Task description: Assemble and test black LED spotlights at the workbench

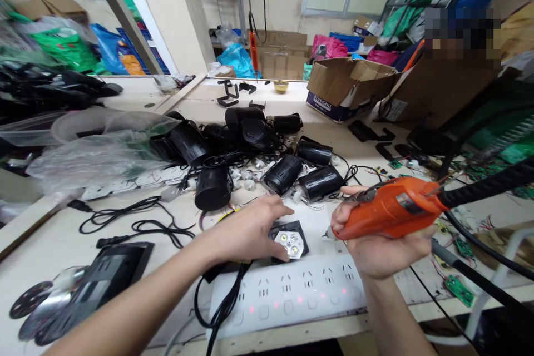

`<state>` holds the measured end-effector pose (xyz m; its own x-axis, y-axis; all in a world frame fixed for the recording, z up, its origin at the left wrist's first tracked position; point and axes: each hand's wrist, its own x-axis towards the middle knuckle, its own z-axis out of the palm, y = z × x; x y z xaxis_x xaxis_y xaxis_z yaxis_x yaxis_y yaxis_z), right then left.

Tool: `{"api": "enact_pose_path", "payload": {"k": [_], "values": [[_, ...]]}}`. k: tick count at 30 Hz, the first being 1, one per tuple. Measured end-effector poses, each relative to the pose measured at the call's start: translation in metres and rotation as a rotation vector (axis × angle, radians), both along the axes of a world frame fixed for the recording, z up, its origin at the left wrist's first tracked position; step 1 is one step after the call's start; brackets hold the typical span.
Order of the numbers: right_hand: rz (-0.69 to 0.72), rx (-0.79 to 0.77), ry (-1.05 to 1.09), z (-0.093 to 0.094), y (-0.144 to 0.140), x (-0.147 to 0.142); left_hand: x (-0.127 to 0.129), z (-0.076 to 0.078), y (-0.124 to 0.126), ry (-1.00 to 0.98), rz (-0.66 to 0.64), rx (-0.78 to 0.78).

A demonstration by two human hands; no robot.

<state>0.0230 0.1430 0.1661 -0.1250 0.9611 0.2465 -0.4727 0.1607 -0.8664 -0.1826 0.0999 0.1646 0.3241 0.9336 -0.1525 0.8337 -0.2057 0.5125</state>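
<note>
My left hand (254, 228) rests palm down on a small black square part (292, 239) with a white LED board of three lenses, pinning it to the white bench. My right hand (375, 245) grips an orange electric screwdriver (387, 214), held level with its tip pointing left toward that part. A thick black cable (484, 186) runs from the tool's rear to the right. Just beyond my hands lies a heap of black cylindrical lamp housings (250, 150) with loose wires.
A white power strip (287, 292) with red lights lies at the bench's near edge. A black tablet-like device (104, 275) sits at left, plastic bags (95, 150) behind it. A cardboard box (346, 86) stands at the back right. Green circuit boards (459, 289) scatter at right.
</note>
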Motion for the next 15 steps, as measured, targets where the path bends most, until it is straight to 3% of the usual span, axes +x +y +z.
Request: {"api": "enact_pose_path", "payload": {"k": [6,15], "values": [[0.002,-0.045,0.019,-0.003,-0.006,0.002,0.032,-0.021,-0.022,0.041,0.100,0.005],[0.029,-0.035,0.034,-0.006,-0.007,0.001,0.034,-0.023,-0.025,0.037,0.126,0.034]]}}
